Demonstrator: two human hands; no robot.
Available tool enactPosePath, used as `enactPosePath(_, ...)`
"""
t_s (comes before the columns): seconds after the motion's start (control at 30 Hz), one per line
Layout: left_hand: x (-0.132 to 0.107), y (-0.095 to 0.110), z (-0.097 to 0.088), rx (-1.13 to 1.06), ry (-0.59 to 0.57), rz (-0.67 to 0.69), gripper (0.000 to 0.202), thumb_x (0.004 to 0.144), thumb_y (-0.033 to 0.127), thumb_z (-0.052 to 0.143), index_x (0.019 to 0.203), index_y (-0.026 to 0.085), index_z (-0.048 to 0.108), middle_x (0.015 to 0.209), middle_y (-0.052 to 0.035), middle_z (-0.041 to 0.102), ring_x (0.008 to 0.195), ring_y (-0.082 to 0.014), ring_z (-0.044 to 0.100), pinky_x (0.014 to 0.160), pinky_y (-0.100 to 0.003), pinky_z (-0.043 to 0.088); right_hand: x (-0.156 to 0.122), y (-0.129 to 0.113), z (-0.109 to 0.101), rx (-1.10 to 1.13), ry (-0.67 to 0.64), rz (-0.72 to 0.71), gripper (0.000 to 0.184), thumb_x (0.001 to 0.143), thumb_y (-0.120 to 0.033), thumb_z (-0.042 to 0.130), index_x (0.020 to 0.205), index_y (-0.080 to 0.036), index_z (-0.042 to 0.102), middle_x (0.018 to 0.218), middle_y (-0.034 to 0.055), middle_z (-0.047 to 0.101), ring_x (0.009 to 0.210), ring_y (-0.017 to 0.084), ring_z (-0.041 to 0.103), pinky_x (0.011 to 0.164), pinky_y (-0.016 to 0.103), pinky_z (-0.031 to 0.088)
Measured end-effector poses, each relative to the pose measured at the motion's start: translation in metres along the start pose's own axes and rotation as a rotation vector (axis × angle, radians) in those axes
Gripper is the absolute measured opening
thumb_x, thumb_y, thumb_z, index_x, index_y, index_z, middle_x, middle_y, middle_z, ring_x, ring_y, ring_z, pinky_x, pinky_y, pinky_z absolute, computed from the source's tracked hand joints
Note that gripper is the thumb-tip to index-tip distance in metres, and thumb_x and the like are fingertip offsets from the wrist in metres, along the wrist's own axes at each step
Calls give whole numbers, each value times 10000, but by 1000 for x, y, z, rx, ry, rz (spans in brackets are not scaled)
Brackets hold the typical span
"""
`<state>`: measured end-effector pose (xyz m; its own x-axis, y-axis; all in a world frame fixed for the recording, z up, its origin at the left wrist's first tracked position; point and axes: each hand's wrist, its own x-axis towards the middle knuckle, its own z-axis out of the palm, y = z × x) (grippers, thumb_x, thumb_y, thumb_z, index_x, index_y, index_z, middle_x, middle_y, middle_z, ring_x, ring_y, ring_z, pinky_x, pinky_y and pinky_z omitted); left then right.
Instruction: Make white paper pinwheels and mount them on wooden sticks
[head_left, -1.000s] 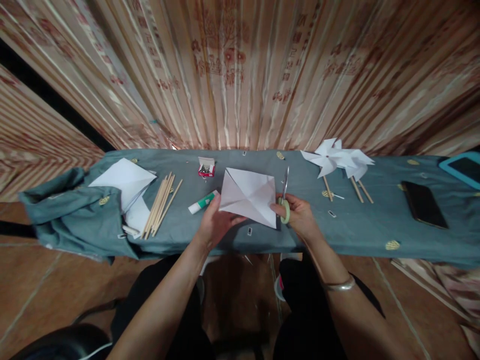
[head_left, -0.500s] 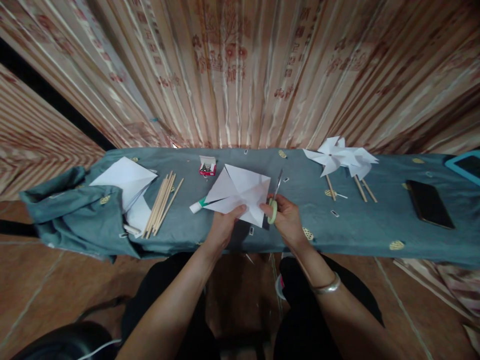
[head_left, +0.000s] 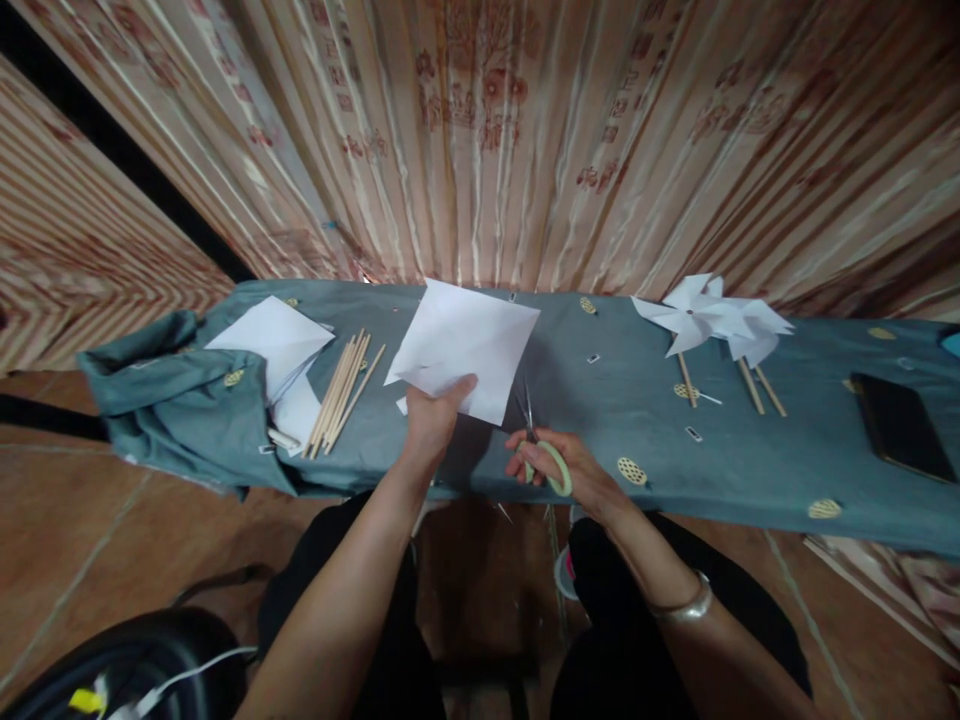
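My left hand (head_left: 433, 418) pinches the near edge of a white sheet of paper (head_left: 469, 340), thumb on top. The sheet is held up over the table, with a cut showing at its left side. Green-handled scissors (head_left: 553, 470) are in my right hand (head_left: 562, 462), fingers in the loops and blades pointing away from me, just right of the paper's near corner. Scissors and paper look apart. Under the paper's left edge a small white end of a tube (head_left: 403, 406) peeks out.
Left of the paper lie several wooden sticks (head_left: 341, 395) and a stack of white sheets (head_left: 274, 335). White paper pinwheels (head_left: 709, 312) on sticks lie at the right, with a black phone (head_left: 902, 425) beyond. A patterned curtain (head_left: 480, 140) hangs behind the cloth-covered table (head_left: 750, 475).
My left hand has raised the paper and shifted it left, now covering the small red box. My right hand has let go of the paper and drawn the scissors back towards me.
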<state>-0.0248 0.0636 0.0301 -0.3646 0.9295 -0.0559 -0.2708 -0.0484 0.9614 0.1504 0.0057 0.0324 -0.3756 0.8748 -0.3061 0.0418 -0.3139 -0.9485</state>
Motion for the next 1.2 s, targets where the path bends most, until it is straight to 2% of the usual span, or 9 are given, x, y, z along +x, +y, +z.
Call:
enactPosePath(0.1,4,1,-2,-37,24,36,372,516,240,826,843,135,682,860,-74,728,894,-232,668,851,-350,520,-5,1,3,-33,-128,22,454,712,-586,690,868,-162,642,746,37,690,634,117,605,572,224,449)
enactPosePath(0.2,5,3,-3,-51,39,27,381,514,255,832,841,128,682,872,-80,729,905,-238,670,856,-353,520,-8,1,5,-80,-184,18,414,747,-559,672,857,-161,650,734,28,676,618,107,586,573,217,443)
enactPosePath(0.53,-2,2,1,-43,7,-14,378,500,245,832,824,128,678,874,-76,726,883,-233,664,842,-356,517,-3,4,6,-110,-150,32,408,757,-560,657,813,-155,664,670,38,657,570,113,569,492,210,410)
enactPosePath(0.97,-5,0,3,-31,-4,-42,402,481,262,844,825,133,681,858,-78,732,922,-257,660,844,-361,517,-3,3,6,-86,-138,37,412,749,-556,670,815,-150,668,656,29,653,545,102,561,497,214,419)
enactPosePath(1.2,-7,1,4,-36,-1,-62,497,468,249,853,925,139,688,866,-79,736,926,-277,663,858,-386,519,-3,5,5,-101,-141,33,408,756,-555,667,817,-152,668,657,22,652,556,101,564,487,202,414)
